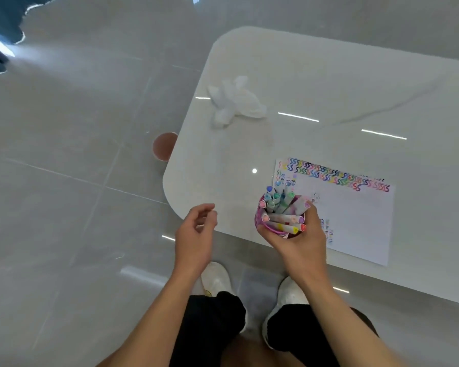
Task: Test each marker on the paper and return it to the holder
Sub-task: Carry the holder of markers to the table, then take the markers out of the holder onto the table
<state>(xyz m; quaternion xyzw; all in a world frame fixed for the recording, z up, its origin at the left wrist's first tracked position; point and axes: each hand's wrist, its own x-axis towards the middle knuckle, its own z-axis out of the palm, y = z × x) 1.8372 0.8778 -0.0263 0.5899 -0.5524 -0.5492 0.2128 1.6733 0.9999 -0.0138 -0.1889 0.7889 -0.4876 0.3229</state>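
A pink holder [260, 221] packed with several pastel-capped markers [282, 205] is gripped from below and the side by my right hand [302, 242], near the table's front edge. The holder is held over the left end of a white sheet of paper [355, 221], which carries rows of coloured squiggles along its far edge. My left hand [196, 234] hovers to the left of the holder, beyond the table's corner, fingers loosely curled and holding nothing.
A crumpled white tissue [236, 102] lies on the glossy white table [329, 88] at the far left. A pinkish round cup or bin [163, 146] stands on the tiled floor beside the table's corner. My white shoes [215, 279] are below.
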